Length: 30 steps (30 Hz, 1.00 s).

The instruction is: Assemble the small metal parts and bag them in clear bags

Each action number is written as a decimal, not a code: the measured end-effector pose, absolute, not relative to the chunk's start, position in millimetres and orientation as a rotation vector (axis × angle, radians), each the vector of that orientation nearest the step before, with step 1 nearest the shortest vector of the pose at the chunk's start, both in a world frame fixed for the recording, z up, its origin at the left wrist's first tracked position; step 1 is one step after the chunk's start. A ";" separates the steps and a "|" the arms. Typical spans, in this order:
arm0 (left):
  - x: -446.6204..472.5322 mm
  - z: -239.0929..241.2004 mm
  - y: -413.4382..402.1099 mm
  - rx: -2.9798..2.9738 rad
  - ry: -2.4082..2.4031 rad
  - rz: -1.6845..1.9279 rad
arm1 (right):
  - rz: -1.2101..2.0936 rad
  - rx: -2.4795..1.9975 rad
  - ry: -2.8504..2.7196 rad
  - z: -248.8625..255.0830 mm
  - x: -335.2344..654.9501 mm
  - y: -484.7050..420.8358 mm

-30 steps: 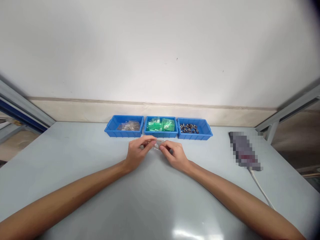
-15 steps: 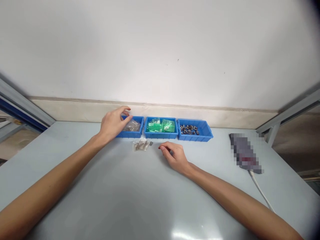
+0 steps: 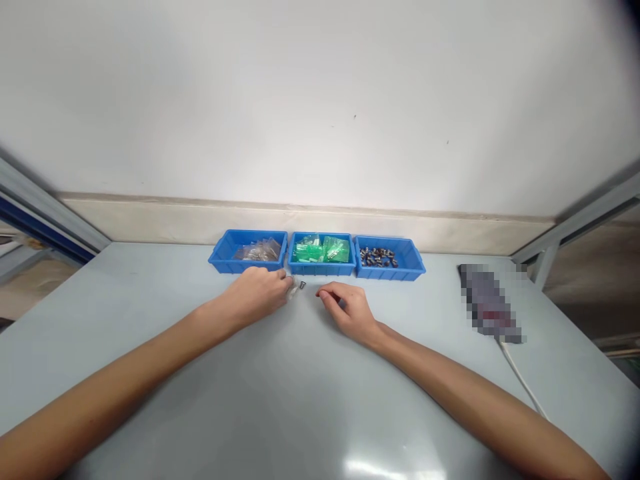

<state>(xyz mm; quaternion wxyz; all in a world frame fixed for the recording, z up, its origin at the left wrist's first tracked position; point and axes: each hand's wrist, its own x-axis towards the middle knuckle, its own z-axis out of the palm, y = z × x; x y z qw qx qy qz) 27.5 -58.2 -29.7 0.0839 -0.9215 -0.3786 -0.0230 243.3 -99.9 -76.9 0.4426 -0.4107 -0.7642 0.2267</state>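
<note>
my left hand [image 3: 257,293] has its fingers bunched at a clear bag [image 3: 293,293] — can't tell if gripping — right hand [image 3: 347,310] curled, blue bins [image 3: 321,272] still stocked

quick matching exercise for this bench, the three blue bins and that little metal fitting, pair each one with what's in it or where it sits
Column 1
1. left blue bin
2. middle blue bin
3. right blue bin
4. small metal fitting

Column 2
A. on the grey table, between the left hand and the right hand
B. loose dark metal fittings
C. clear plastic bags
D. green plastic bags

Right pairs: 1-C, 2-D, 3-B, 4-A
</note>
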 end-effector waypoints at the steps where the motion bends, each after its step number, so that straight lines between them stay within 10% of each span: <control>1: 27.8 -33.0 -57.1 -2.745 -1.120 -0.056 | 0.562 -1.016 -1.896 -76.9 243.4 -99.7; 11: 28.2 -24.9 -55.8 -2.818 -1.161 -0.221 | 0.555 -1.017 -1.900 -77.2 242.9 -99.8; 22: 60.3 -49.8 -74.6 -2.883 -1.308 -1.790 | 0.577 -1.036 -1.817 -76.1 243.3 -99.9; 30: 63.1 -71.4 -76.2 -2.867 -1.490 -1.935 | 0.581 -1.063 -1.703 -73.9 244.8 -100.8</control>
